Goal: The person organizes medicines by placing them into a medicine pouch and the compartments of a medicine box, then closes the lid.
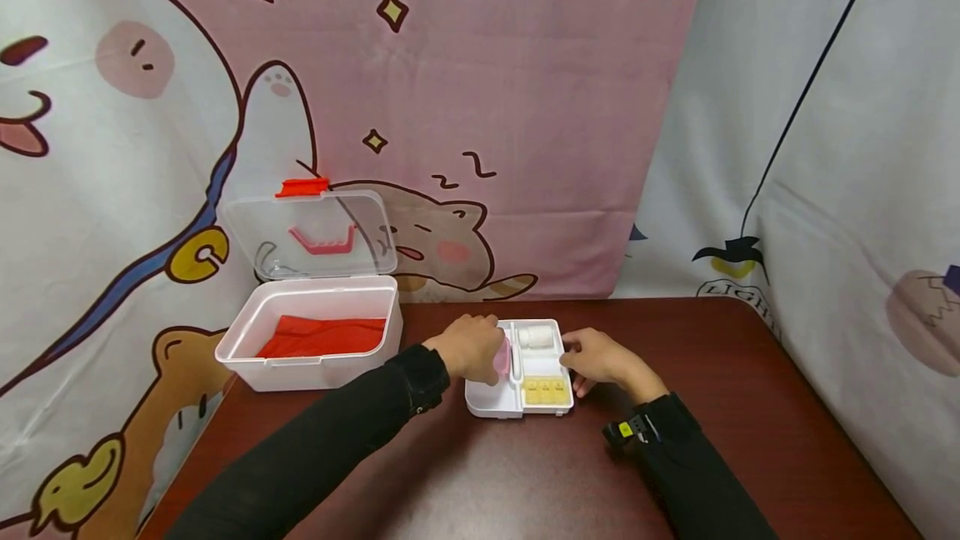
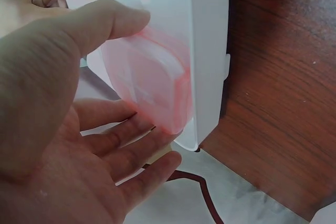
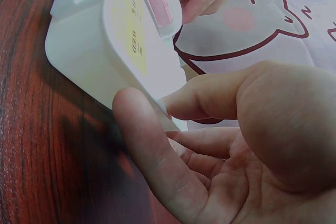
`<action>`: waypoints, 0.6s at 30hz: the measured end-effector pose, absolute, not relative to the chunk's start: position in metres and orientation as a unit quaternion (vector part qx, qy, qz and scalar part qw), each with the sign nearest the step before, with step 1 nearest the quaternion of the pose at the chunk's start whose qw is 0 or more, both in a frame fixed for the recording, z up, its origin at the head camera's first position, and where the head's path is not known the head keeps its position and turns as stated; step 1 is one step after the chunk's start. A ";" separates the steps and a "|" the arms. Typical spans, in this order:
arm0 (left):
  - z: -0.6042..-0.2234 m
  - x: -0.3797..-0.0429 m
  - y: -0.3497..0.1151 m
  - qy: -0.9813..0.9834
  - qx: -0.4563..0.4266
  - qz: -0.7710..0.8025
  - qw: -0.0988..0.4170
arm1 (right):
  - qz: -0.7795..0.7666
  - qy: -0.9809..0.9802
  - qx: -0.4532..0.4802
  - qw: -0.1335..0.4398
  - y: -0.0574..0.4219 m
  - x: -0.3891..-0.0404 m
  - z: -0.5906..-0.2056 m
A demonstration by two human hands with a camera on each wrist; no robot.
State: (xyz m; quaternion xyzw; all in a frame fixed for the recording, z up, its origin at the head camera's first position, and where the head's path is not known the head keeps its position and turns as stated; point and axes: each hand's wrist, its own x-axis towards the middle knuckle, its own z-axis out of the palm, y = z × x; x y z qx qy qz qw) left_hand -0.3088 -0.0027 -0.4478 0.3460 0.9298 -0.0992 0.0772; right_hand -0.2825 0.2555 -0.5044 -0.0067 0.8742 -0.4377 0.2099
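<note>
On the table lies an open white pillbox-style case (image 1: 491, 400) with compartments. My left hand (image 1: 471, 348) reaches into its left half and holds a small translucent pink box (image 2: 149, 77) between thumb and fingers. In the left wrist view the pink box tilts inside the white wall. My right hand (image 1: 603, 361) grips the case's right edge, thumb on the outer side wall and index finger at the rim (image 3: 142, 90). The right half holds yellow day-marked lids (image 1: 546, 391) at the front and a white roll (image 1: 536, 337) at the back.
To the left stands a white plastic bin (image 1: 322, 373) with a folded red cloth (image 1: 322, 337) inside. Its clear lid (image 1: 315, 232), with a red latch (image 1: 302, 187), is raised at the back. Printed cloth hangs behind the brown table (image 1: 525, 482).
</note>
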 end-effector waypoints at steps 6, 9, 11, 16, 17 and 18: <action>-0.449 -0.310 -0.004 0.934 0.333 -0.087 0.094 | -0.441 0.873 -0.009 0.209 0.255 -0.283 -0.503; -0.452 -0.311 -0.004 0.934 0.332 -0.086 0.097 | -0.441 0.873 -0.010 0.209 0.256 -0.283 -0.503; -0.455 -0.312 -0.004 0.934 0.332 -0.083 0.100 | -0.441 0.873 -0.010 0.208 0.256 -0.282 -0.503; -0.458 -0.311 -0.005 0.934 0.334 -0.081 0.099 | -0.438 0.874 -0.008 0.209 0.256 -0.282 -0.505; -0.458 -0.311 -0.006 0.933 0.336 -0.083 0.097 | -0.437 0.875 -0.007 0.210 0.256 -0.283 -0.505; -0.459 -0.310 -0.006 0.933 0.337 -0.086 0.095 | -0.438 0.874 -0.005 0.210 0.256 -0.283 -0.506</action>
